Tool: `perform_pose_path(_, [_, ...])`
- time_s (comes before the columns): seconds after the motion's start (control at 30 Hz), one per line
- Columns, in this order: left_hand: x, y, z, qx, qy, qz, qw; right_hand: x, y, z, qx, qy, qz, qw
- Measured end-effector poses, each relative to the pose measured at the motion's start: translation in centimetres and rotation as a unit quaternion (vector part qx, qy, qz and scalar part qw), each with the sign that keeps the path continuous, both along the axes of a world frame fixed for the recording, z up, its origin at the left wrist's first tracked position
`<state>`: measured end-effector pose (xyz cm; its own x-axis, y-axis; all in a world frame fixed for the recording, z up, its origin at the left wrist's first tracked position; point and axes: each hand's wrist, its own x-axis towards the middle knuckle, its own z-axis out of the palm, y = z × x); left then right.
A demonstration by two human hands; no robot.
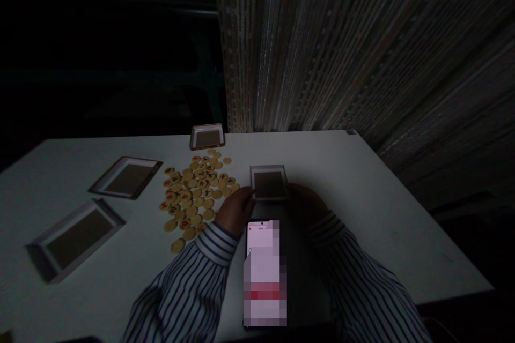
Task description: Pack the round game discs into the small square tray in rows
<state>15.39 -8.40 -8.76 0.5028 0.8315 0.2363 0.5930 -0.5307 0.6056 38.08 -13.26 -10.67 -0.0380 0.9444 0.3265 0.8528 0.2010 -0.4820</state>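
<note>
A small open box tray (269, 168) with pale walls and a brownish floor is held between my two hands. My left hand (236, 209) grips its left side, fingers closed at the near corner. On the opposite side my right hand (309, 204) closes on the right edge, its fingers dark in shadow. Left of my left hand spreads a loose heap of round wooden xiangqi pieces (197, 193), some face up with red or black characters. Just below the box, between my forearms, lies a lit phone (263, 268) with its screen partly pixelated.
Another box part (207, 147) sits at the far edge behind the pieces. To the left lie a brown-rimmed box lid (155, 171) and a larger pale box (94, 206). A striped string curtain (273, 53) hangs behind the white table (362, 214).
</note>
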Motion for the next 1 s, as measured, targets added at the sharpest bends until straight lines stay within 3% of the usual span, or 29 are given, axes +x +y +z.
perform_pose_path(0.3, [0.07, -0.01, -0.01, -0.002, 0.005, 0.003, 1.000, 0.11, 0.18, 0.20, -0.038, -0.024, 0.015, 0.999])
perform_pose_path(0.7, [0.00, 0.07, -0.40, 0.008, 0.011, 0.001, 1.000, -0.05, -0.15, 0.15, -0.020, -0.030, -0.013, 0.999])
perform_pose_path(1.0, [-0.33, -0.20, 0.51, 0.005, 0.002, 0.008, 1.000, -0.13, -0.29, 0.45, -0.004, -0.015, -0.036, 0.999])
